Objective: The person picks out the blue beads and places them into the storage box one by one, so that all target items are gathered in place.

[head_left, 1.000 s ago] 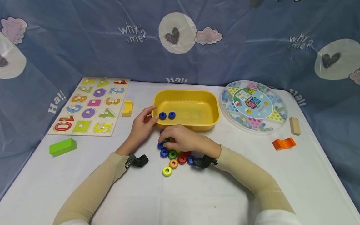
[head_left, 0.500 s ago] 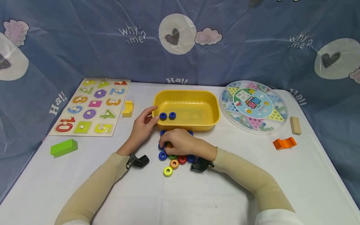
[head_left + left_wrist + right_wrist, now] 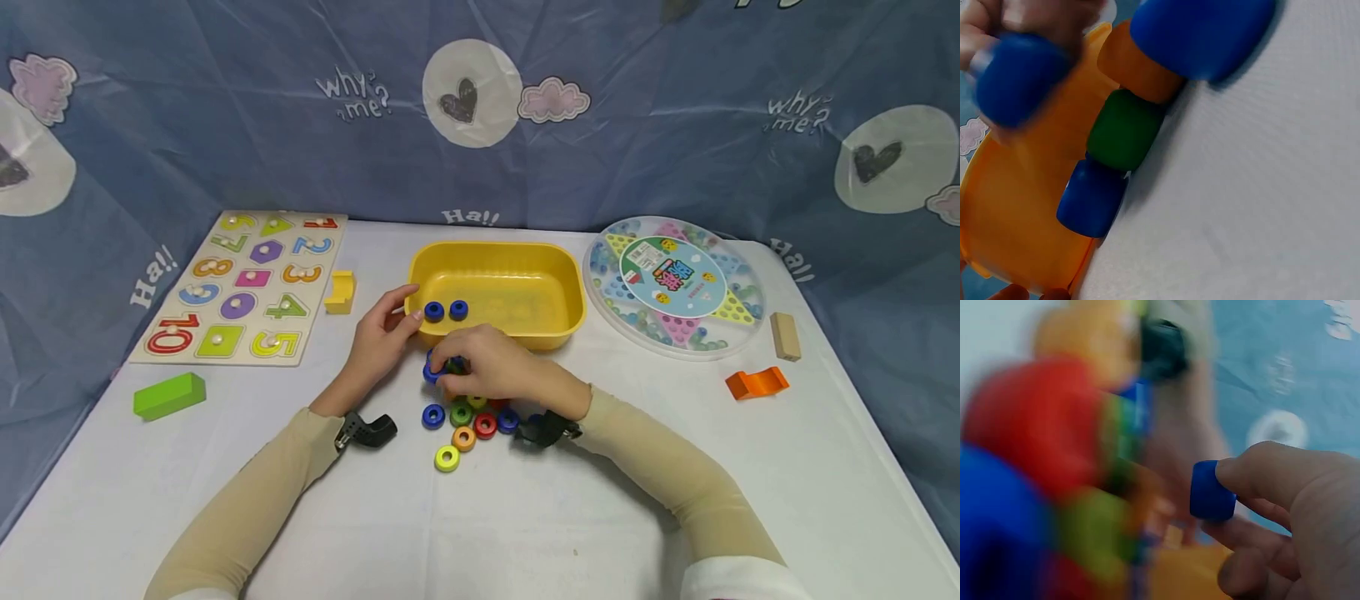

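Note:
My right hand [image 3: 483, 362] pinches a blue ring bead [image 3: 1209, 494] between thumb and fingers, just in front of the yellow tray [image 3: 517, 340]. My left hand [image 3: 382, 342] holds the tray's left end, thumb and finger at the rim. Inside the tray, two blue ring beads [image 3: 458, 310] sit near the left front corner. Below my right hand lie several loose beads, among them a green one [image 3: 461, 414], a red one [image 3: 485, 426], an orange one [image 3: 463, 438] and a yellow one [image 3: 447, 458]. My right hand hides part of this group.
A number puzzle board [image 3: 240, 287] and a yellow block [image 3: 340, 292] lie left of the tray, a green block [image 3: 169, 397] nearer. On the right are a round marble game [image 3: 675, 283], a wooden block [image 3: 785, 336] and an orange block [image 3: 757, 383]. A patterned cloth hangs behind.
My right hand dipped into the bead group, then came up toward the tray with a blue ring bead in its fingers. The left hand has stayed at the tray's left end.

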`<state>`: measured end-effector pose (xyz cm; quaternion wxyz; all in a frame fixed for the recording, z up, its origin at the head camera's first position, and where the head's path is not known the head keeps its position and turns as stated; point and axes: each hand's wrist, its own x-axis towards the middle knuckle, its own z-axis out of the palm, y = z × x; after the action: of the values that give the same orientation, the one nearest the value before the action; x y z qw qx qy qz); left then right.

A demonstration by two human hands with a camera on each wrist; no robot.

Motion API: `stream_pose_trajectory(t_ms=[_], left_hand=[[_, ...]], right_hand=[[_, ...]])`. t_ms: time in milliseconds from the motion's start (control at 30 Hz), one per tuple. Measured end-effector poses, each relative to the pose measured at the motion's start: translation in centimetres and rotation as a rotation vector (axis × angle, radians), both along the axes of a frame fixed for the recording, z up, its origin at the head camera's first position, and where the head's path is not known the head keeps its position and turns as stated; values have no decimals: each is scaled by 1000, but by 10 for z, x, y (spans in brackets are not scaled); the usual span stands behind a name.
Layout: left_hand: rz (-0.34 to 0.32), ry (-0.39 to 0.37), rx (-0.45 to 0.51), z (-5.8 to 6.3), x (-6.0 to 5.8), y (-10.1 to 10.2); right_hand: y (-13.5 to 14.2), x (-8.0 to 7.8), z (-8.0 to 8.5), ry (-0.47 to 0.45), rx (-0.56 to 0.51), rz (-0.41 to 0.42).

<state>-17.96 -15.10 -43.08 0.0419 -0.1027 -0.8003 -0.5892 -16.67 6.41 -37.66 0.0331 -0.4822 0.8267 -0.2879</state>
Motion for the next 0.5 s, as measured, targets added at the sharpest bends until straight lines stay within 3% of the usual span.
stream_pose_trajectory(t_ms=[100,200,333,500], left_hand=[[3,1,-7,1,0,0],[5,0,-15,1,0,0],[13,-15,-26,2,1,0],[5,-20,-25,2,1,1]], right_hand=[[16,-10,16,-31,-97,-59],[35,-26,25,-69,-143,-180],[54,-48,20,-127,-106,-339],[64,-66,7,-174,-13,-402]])
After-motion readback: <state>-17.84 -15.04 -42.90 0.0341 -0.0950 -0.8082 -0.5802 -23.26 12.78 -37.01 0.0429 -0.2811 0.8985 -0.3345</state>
